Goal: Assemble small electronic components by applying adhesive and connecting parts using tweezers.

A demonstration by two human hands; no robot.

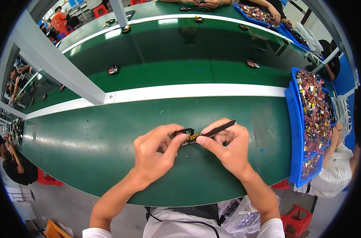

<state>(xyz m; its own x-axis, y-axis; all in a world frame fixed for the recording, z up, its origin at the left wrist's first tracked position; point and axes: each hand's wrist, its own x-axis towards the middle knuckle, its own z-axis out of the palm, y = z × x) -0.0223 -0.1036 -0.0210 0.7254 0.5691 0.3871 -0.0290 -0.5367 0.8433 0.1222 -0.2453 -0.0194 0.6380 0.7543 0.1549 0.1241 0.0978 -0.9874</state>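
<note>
Above the middle of the green bench, my left hand (156,147) pinches a small black plastic casing (184,131) between thumb and fingers. My right hand (231,148) is closed round a slim black stick-like tool (223,127), whose upper end points away to the right. At the tool's lower end, right beside the casing, lies a small yellow-and-metal part (194,137). My right fingertips touch or nearly touch this part; which, I cannot tell. The two hands almost meet, and my fingers hide some of the casing and the tool's tip.
A blue bin (294,131) heaped with small wired parts (313,107) stands at the bench's right end. A white rail (200,90) divides the bench from a green conveyor carrying black casings (113,70). A grey post (61,59) rises at left. Other people sit around.
</note>
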